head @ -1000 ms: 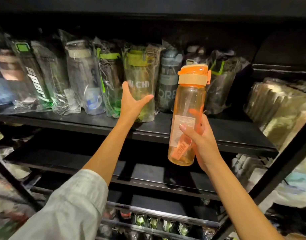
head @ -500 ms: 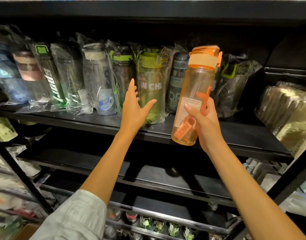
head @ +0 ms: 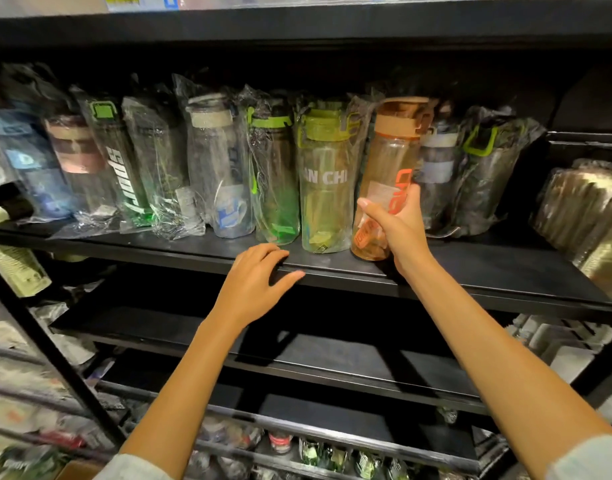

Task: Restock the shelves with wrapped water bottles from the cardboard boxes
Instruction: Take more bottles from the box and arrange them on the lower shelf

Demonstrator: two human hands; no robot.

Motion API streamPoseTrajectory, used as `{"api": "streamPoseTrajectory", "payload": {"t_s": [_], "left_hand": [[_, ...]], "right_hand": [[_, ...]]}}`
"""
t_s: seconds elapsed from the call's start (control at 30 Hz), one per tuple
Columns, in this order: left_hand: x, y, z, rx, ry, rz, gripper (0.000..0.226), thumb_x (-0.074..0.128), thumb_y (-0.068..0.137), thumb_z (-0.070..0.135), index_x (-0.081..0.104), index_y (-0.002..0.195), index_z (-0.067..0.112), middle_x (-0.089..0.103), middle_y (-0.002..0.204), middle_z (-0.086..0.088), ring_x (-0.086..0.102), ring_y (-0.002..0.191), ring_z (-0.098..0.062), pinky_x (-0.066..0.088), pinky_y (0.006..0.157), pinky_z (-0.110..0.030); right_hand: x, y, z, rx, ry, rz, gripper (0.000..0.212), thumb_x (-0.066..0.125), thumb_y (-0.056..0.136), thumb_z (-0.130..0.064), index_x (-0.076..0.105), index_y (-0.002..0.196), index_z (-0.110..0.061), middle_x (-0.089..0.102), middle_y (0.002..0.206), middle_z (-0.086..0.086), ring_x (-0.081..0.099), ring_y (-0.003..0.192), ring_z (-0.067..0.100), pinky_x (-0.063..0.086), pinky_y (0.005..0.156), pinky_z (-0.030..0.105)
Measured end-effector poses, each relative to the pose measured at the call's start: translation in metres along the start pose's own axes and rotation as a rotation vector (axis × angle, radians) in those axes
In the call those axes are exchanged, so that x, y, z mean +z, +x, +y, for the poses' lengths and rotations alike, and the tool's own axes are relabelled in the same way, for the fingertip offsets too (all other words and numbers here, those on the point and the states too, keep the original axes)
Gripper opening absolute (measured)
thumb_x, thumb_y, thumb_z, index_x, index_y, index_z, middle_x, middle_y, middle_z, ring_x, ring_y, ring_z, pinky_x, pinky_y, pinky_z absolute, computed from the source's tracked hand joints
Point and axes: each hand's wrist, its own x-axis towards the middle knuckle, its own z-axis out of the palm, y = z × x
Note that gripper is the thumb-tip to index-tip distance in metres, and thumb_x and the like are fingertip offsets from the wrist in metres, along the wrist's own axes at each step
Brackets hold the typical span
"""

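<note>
Orange bottle (head: 389, 174), green bottle (head: 323, 181), black shelf (head: 470, 271)

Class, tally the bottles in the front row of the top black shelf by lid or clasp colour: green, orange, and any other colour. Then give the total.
Green-lidded bottles: 4
Orange-lidded bottle, in the grip of the right hand: 1
Other-lidded bottles (blue, pinkish, dark, beige, grey): 5
Total: 10, counting the front row only

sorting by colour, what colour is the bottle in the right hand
Orange, with a tan band under the lid; the head view shows the bottle in the right hand.
</note>
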Motion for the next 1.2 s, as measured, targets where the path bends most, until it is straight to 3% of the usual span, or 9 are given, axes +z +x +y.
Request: {"api": "streamPoseTrajectory", "payload": {"t_s": [0.17, 0.3, 0.5, 0.7, 0.87, 0.97, 1.07, 1.2], "left_hand": [[0.006, -0.005, -0.007, 0.045, 0.060, 0.041, 0.065, 0.054, 0.096, 0.065, 0.063, 0.139, 0.017, 0.061, 0.139, 0.002, 0.053, 0.131, -0.019, 0.037, 0.115, -0.039], [0.009, -0.006, -0.007, 0.064, 0.049, 0.079, 0.062, 0.058, 0.096, 0.061, 0.066, 0.136, 0.015, 0.063, 0.136, 0.001, 0.056, 0.129, -0.018, 0.038, 0.113, -0.038], [0.012, -0.007, -0.008, 0.065, 0.036, 0.090, 0.062, 0.060, 0.095, 0.061, 0.067, 0.134, 0.014, 0.065, 0.135, 0.000, 0.057, 0.127, -0.018, 0.038, 0.112, -0.038], [0.010, -0.007, -0.008, 0.058, 0.040, 0.074, 0.061, 0.061, 0.095, 0.060, 0.067, 0.134, 0.014, 0.065, 0.135, -0.001, 0.057, 0.128, -0.019, 0.038, 0.111, -0.038], [0.005, -0.008, -0.003, 0.040, 0.052, 0.036, 0.062, 0.059, 0.096, 0.059, 0.065, 0.137, 0.013, 0.064, 0.137, -0.002, 0.056, 0.130, -0.020, 0.038, 0.113, -0.039], [0.000, -0.010, 0.005, 0.029, 0.077, 0.003, 0.063, 0.057, 0.098, 0.057, 0.063, 0.140, 0.011, 0.061, 0.141, -0.005, 0.054, 0.133, -0.024, 0.037, 0.115, -0.042], [-0.005, -0.017, 0.012, 0.006, 0.139, -0.067, 0.070, 0.051, 0.100, 0.058, 0.055, 0.147, 0.007, 0.055, 0.149, -0.009, 0.046, 0.142, -0.029, 0.031, 0.122, -0.046], [-0.015, -0.047, 0.021, -0.013, 0.169, -0.116, 0.080, 0.037, 0.100, 0.063, 0.042, 0.156, 0.006, 0.043, 0.160, -0.013, 0.031, 0.154, -0.032, 0.024, 0.127, -0.049]], "right_hand": [[0.006, 0.001, 0.008, 0.004, -0.086, 0.007, 0.060, 0.089, 0.082, -0.029, 0.048, 0.124, -0.020, 0.067, 0.112, 0.001, 0.069, 0.094, 0.004, 0.055, 0.083, 0.024], [0.005, 0.005, 0.009, 0.016, -0.134, 0.036, 0.063, 0.089, 0.081, -0.030, 0.046, 0.125, -0.016, 0.065, 0.113, -0.002, 0.067, 0.098, 0.003, 0.052, 0.084, 0.020], [0.004, 0.008, 0.008, 0.034, -0.183, 0.051, 0.065, 0.089, 0.081, -0.035, 0.045, 0.124, -0.017, 0.064, 0.115, -0.003, 0.065, 0.103, 0.004, 0.050, 0.084, 0.020], [0.001, 0.007, 0.005, 0.014, -0.242, 0.053, 0.076, 0.090, 0.079, -0.042, 0.039, 0.129, -0.018, 0.061, 0.126, -0.002, 0.064, 0.113, 0.008, 0.053, 0.102, 0.034], [-0.011, -0.015, 0.003, 0.029, -0.349, 0.076, 0.111, 0.080, 0.082, -0.059, 0.015, 0.162, -0.019, 0.043, 0.156, 0.004, 0.048, 0.138, 0.016, 0.042, 0.116, 0.040], [-0.020, -0.044, 0.002, -0.014, -0.487, 0.049, 0.096, 0.070, 0.094, -0.054, 0.015, 0.166, -0.020, 0.036, 0.161, 0.005, 0.041, 0.144, 0.015, 0.039, 0.118, 0.039], [-0.025, -0.078, 0.000, -0.134, -0.653, -0.083, 0.072, 0.061, 0.101, -0.045, 0.028, 0.162, -0.027, 0.045, 0.149, -0.007, 0.047, 0.136, 0.011, 0.045, 0.108, 0.037], [-0.021, -0.115, -0.003, -0.200, -0.797, -0.294, 0.069, 0.053, 0.103, -0.051, 0.023, 0.162, -0.030, 0.044, 0.153, -0.006, 0.046, 0.139, 0.018, 0.048, 0.107, 0.044]]}}
